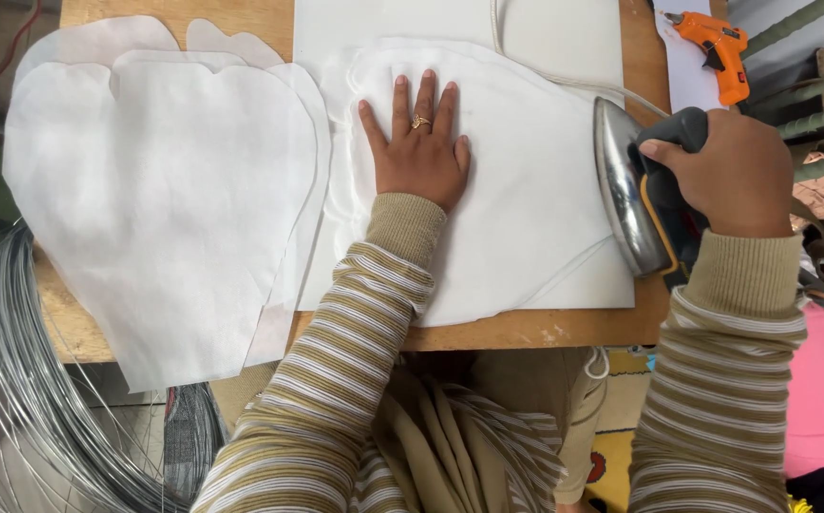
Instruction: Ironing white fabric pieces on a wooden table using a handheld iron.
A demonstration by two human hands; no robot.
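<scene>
Wrapped tight around the dark handle, the right hand (742, 169) holds one clothes iron (632, 190) tipped up on its side at the right edge of the white fabric piece (516, 180), the shiny soleplate facing left toward the cloth. Its cord (526, 66) runs off from the iron up and to the left, over the top of the board.

Opposite it, the left hand (418, 142) lies flat and spread, palm down, fingers fanned, pressing on the upper middle of that same fabric piece; it grasps nothing. One ring shows on a finger.

That fabric lies on a white sheet (564, 38) spread over the wooden table (516, 332), which shows bare along its near edge. Left of the hands sits a stack of white cut-outs (165, 209) in the same rounded shape, overlapping; I can make out at least four edges, but the exact count I cannot tell. The stack hangs over the table's near-left corner.

One orange glue gun (716, 47) lies at the far right corner of the table. Down to the left, off the table, coils of grey wire (13, 380) are bundled in many loops. No container shows among any of this.
</scene>
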